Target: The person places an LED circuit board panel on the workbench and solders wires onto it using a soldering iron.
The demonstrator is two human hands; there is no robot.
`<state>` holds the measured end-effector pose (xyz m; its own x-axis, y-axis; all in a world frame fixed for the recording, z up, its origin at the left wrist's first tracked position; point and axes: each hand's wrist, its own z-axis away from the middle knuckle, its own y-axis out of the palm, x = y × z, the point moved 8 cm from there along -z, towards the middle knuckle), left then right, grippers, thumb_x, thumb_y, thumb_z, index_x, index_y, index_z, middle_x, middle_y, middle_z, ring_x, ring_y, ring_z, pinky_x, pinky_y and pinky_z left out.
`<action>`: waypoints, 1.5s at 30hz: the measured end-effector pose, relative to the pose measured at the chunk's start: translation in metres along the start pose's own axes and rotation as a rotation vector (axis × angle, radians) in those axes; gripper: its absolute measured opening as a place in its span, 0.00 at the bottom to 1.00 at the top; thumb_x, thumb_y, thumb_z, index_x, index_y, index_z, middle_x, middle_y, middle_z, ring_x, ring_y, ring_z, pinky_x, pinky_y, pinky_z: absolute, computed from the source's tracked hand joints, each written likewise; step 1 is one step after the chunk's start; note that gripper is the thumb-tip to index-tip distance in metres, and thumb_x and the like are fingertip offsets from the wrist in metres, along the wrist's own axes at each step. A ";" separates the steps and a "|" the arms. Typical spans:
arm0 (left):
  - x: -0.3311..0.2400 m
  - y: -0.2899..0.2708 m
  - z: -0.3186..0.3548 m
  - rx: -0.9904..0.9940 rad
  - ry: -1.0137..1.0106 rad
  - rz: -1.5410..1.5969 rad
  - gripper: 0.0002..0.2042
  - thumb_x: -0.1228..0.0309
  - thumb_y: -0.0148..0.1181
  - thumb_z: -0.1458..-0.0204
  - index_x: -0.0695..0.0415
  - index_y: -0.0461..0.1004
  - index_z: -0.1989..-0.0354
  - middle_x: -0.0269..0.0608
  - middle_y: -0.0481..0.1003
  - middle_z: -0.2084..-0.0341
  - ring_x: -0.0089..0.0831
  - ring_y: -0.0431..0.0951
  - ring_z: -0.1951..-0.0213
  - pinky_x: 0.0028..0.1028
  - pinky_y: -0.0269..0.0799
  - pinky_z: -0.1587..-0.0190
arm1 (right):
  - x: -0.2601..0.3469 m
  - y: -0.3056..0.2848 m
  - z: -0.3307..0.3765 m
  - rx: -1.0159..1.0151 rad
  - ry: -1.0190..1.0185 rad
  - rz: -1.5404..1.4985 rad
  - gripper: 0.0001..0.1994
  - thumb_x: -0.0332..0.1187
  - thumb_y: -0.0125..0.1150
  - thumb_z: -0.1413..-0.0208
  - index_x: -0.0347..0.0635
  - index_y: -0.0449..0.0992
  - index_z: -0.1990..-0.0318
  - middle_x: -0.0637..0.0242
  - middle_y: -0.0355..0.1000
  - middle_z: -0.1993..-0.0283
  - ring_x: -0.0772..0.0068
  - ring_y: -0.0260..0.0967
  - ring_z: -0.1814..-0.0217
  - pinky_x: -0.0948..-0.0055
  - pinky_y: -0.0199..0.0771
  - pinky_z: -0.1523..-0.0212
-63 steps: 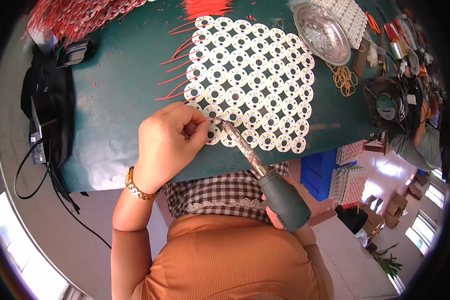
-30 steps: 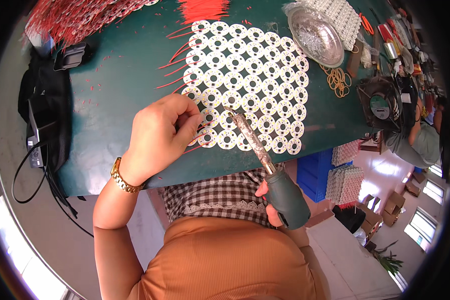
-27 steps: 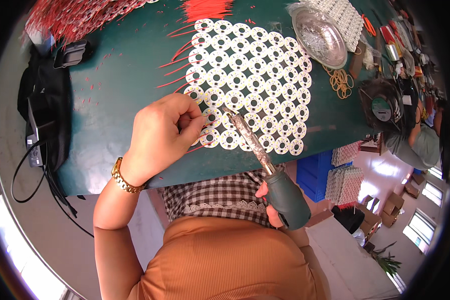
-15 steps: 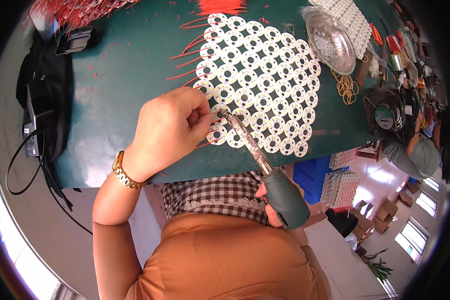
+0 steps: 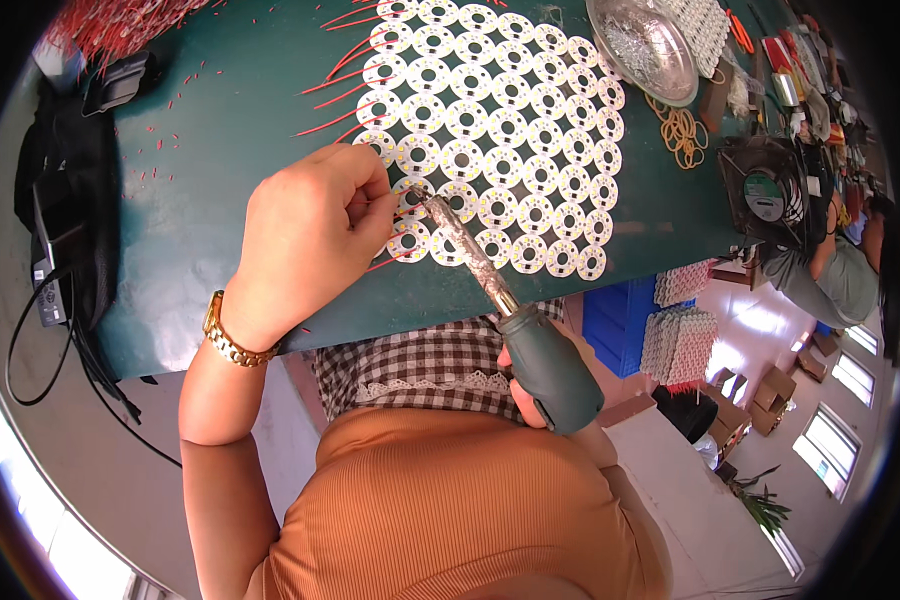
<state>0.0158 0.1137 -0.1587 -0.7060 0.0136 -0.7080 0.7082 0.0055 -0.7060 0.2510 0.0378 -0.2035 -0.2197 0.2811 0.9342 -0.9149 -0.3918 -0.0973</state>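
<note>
A sheet of white ring-shaped LED boards (image 5: 507, 127) lies on the green table. Thin red wires (image 5: 332, 127) stick out to the left from boards in its left column. At that column's near end, my left hand (image 5: 315, 225) is closed in a pinch on a red wire (image 5: 402, 208), its held end hidden by the fingers. My right hand (image 5: 526, 402) is wrapped round the dark green handle of a soldering iron (image 5: 555, 370). The iron slants up and left, its tip on or just over the board beside my left fingertips; contact is hard to make out.
A metal bowl (image 5: 645, 55) stands at the far right, near tan rubber bands (image 5: 682, 135) and a black fan (image 5: 767, 190). Red wire bundles (image 5: 120, 28) lie far left, with a black tray (image 5: 120, 82) below. A blue crate (image 5: 620, 328) sits right of my lap.
The whole view has shifted, so table and boards appear higher and farther left. Both hands keep their grips, and the iron's tip stays at the same board.
</note>
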 end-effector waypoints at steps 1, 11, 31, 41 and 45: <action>0.000 0.000 0.000 0.010 -0.006 -0.014 0.05 0.77 0.63 0.56 0.62 0.72 0.75 0.37 0.72 0.82 0.24 0.69 0.82 0.24 0.64 0.78 | 0.007 -0.001 0.000 -0.065 -0.152 0.294 0.05 0.32 0.59 0.51 0.42 0.77 0.70 0.70 0.71 0.77 0.74 0.67 0.79 0.75 0.66 0.77; -0.002 0.000 0.001 -0.001 0.017 -0.048 0.04 0.78 0.63 0.56 0.61 0.72 0.76 0.38 0.71 0.81 0.25 0.69 0.81 0.25 0.66 0.77 | -0.033 -0.015 0.017 -0.110 0.241 -0.306 0.11 0.36 0.62 0.49 0.38 0.75 0.64 0.66 0.68 0.76 0.77 0.63 0.77 0.76 0.63 0.77; -0.050 0.002 0.020 0.002 0.496 -0.405 0.14 0.76 0.63 0.65 0.56 0.78 0.65 0.33 0.74 0.68 0.32 0.75 0.66 0.30 0.73 0.66 | 0.001 -0.013 0.021 0.059 -0.215 0.120 0.20 0.47 0.55 0.43 0.35 0.70 0.59 0.63 0.69 0.69 0.73 0.66 0.71 0.72 0.66 0.70; -0.051 0.005 0.023 0.019 0.490 -0.436 0.14 0.74 0.61 0.62 0.58 0.77 0.63 0.35 0.74 0.65 0.34 0.75 0.63 0.31 0.73 0.64 | 0.013 -0.005 0.016 0.047 -0.157 0.187 0.10 0.37 0.54 0.43 0.40 0.73 0.60 0.67 0.72 0.73 0.70 0.69 0.78 0.71 0.72 0.81; -0.050 0.007 0.022 0.017 0.499 -0.440 0.14 0.74 0.61 0.62 0.58 0.77 0.63 0.35 0.74 0.66 0.33 0.75 0.65 0.31 0.73 0.65 | 0.002 -0.013 0.021 -0.062 -0.260 0.246 0.09 0.34 0.61 0.50 0.40 0.75 0.63 0.68 0.72 0.74 0.70 0.69 0.78 0.72 0.72 0.79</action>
<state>0.0558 0.0908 -0.1285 -0.8390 0.4748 -0.2658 0.3515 0.1001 -0.9308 0.2694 0.0248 -0.1935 -0.3499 -0.0504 0.9354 -0.8657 -0.3642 -0.3434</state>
